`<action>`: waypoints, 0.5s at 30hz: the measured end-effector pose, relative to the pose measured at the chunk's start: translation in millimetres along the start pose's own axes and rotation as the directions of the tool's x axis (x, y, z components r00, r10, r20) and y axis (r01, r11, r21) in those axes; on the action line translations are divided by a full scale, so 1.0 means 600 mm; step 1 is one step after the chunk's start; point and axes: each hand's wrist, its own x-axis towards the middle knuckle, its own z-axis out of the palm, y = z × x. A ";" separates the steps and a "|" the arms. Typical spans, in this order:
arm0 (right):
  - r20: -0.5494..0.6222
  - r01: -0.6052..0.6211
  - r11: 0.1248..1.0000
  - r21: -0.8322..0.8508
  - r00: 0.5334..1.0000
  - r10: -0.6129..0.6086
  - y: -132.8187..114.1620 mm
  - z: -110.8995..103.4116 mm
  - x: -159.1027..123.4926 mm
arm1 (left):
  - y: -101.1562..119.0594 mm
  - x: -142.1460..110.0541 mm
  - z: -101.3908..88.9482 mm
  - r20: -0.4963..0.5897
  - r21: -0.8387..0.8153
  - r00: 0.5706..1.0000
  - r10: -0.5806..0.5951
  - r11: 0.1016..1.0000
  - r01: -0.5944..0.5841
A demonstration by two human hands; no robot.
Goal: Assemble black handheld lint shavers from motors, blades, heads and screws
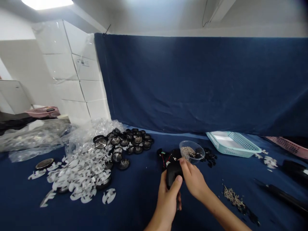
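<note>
Head view: left hand (pixel 168 196) clasps black part (pixel 172 173), long axis forward; right hand (pixel 194 178) touching, grip unclear.

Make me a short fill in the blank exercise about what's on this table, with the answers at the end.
The left hand holds a smooth object coloured ____.
The hanging cloth behind the table is dark ____.
In the picture, the white pieces lie to the ____ of the clear bowl.
The turquoise basket stands to the bowl's ____.

Missing words: black; blue; left; right.
</note>
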 end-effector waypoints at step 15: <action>0.186 0.300 0.876 0.378 0.902 -0.389 -0.040 -0.020 0.005 | 0.031 0.000 -0.020 0.496 -0.405 0.830 -0.257 0.777 0.482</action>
